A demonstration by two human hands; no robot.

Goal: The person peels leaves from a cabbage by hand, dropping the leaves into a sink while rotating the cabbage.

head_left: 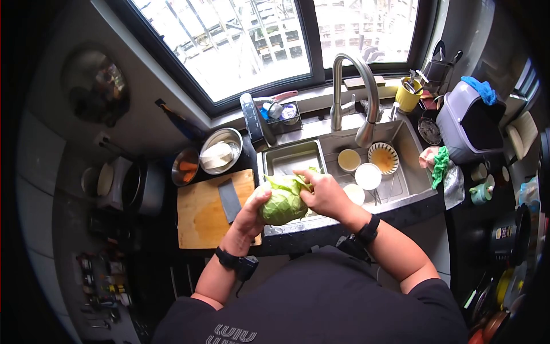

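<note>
A head of green cabbage (282, 202) is held up in front of the sink's near edge. My left hand (250, 213) is wrapped round its left side. On the upper right, the fingers of my right hand (325, 194) are pinched on the cabbage's outer leaves. Behind the cabbage is a rectangular metal tray (293, 153) at the left of the sink (404, 137). A wooden cutting board (197, 215) lies to the left, with a dark flat blade (230, 199) on it.
A metal bowl (222, 133) with white pieces and a smaller bowl (179, 172) with orange pieces stand behind the board. The tall faucet (372, 94) arches over the sink, where several bowls sit. A grey bin (458, 112) and green cloth (440, 166) are at the right.
</note>
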